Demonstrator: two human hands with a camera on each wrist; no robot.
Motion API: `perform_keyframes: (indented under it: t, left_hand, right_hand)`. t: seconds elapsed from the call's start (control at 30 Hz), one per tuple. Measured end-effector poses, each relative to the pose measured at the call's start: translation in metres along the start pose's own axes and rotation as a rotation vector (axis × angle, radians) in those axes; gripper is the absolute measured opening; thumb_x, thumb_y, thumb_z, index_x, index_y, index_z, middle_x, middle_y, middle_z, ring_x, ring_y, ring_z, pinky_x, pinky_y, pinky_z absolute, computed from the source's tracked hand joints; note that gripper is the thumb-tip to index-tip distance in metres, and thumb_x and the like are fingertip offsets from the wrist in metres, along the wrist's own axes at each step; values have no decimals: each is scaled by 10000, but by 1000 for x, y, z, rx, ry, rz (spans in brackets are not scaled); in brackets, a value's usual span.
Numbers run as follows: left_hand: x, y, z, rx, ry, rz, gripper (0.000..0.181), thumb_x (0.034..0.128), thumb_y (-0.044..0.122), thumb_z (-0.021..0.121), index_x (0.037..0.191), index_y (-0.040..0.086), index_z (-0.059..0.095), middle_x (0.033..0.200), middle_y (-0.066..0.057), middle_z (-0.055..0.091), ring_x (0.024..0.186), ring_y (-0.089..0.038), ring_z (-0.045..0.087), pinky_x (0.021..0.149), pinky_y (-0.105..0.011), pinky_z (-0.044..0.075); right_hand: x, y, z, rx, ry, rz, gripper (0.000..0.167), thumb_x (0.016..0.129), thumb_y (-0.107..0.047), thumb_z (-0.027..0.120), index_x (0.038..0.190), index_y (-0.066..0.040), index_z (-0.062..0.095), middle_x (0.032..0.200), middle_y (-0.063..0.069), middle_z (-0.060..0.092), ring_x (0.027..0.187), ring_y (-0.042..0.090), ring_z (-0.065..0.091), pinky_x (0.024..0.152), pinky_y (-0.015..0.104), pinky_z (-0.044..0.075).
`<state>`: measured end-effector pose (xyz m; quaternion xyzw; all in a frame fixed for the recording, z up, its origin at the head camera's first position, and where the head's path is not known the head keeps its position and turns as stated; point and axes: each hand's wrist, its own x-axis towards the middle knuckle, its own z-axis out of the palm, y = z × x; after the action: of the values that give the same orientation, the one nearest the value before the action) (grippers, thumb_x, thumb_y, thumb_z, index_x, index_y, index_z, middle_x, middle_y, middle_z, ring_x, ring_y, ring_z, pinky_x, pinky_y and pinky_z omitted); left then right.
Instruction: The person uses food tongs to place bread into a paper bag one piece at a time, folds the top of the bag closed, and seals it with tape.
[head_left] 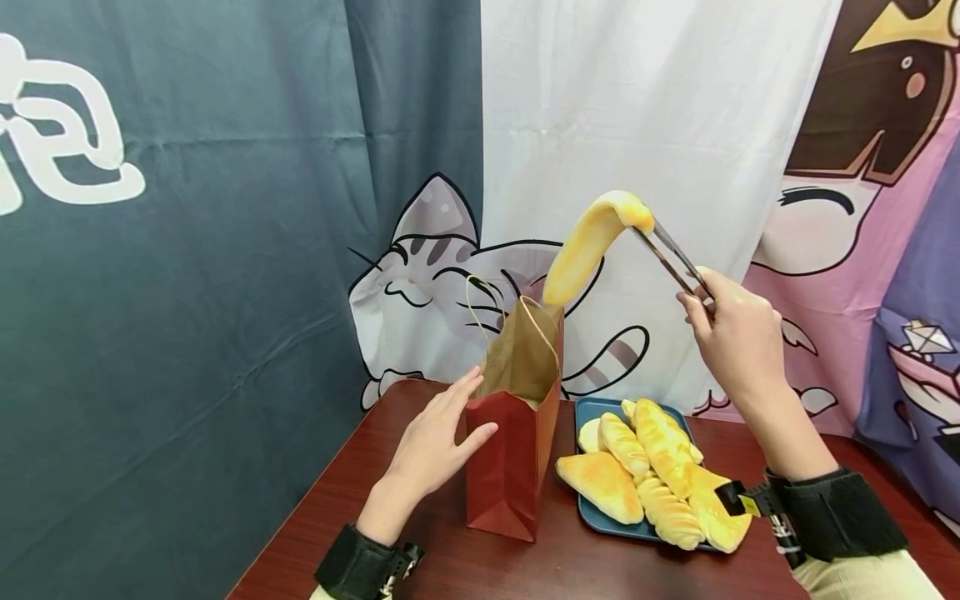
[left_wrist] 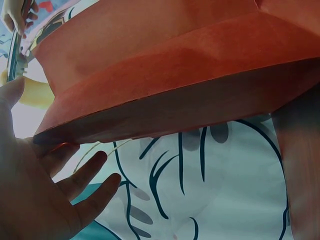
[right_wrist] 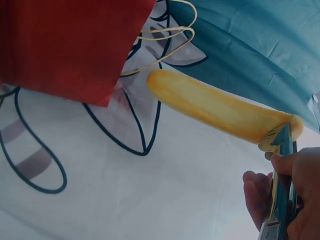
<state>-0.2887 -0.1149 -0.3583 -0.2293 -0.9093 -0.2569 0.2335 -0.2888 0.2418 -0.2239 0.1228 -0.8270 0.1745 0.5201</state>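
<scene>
My right hand (head_left: 738, 333) grips metal tongs (head_left: 671, 260), whose tips clamp one end of a long yellow bread roll (head_left: 592, 242). The roll droops from the tongs, its lower end near the top edge of a red paper bag (head_left: 504, 467). In the right wrist view the roll (right_wrist: 220, 107) lies to the side of the bag (right_wrist: 65, 50). My left hand (head_left: 431, 442) is at the bag's left side, fingers spread and extended; the left wrist view shows its fingers (left_wrist: 85, 172) by the bag's edge. What lies deep in the bag is mostly hidden.
To the right of the bag, a blue tray (head_left: 600, 521) holds several breads (head_left: 663, 450) of different shapes. Both stand on a dark red wooden table (head_left: 360, 492). Behind it hangs a printed cloth (head_left: 637, 100), and two string handles (head_left: 543, 329) rise from the bag.
</scene>
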Motion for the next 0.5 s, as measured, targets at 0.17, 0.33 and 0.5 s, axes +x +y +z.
perform_keyframes:
  t: [0.17, 0.33, 0.5]
  left_hand:
    - [0, -1, 0, 0, 8, 5, 687, 948, 535, 596, 1539, 251, 392, 1601, 149, 358, 1400, -178, 477, 1081, -477, 471]
    - [0, -2, -1, -4, 11, 4, 692, 947, 531, 600, 1542, 246, 389, 1594, 140, 374, 1396, -178, 483, 1086, -477, 468]
    - [-1, -3, -3, -3, 13, -5, 705, 945, 532, 604, 1551, 260, 370, 1579, 144, 398, 1390, -169, 489, 1090, -472, 465]
  right_hand:
    - [9, -11, 8, 10, 0, 4, 192, 965, -178, 656, 1112, -54, 659, 791, 132, 742, 681, 352, 698, 563, 559, 444]
    - [17, -22, 17, 31, 12, 3, 199, 966, -182, 655, 1113, -48, 659, 813, 134, 744, 719, 341, 715, 609, 559, 467]
    - [23, -34, 24, 62, 40, 4, 220, 970, -208, 651, 1136, -64, 666, 827, 111, 745, 731, 314, 725, 639, 546, 475]
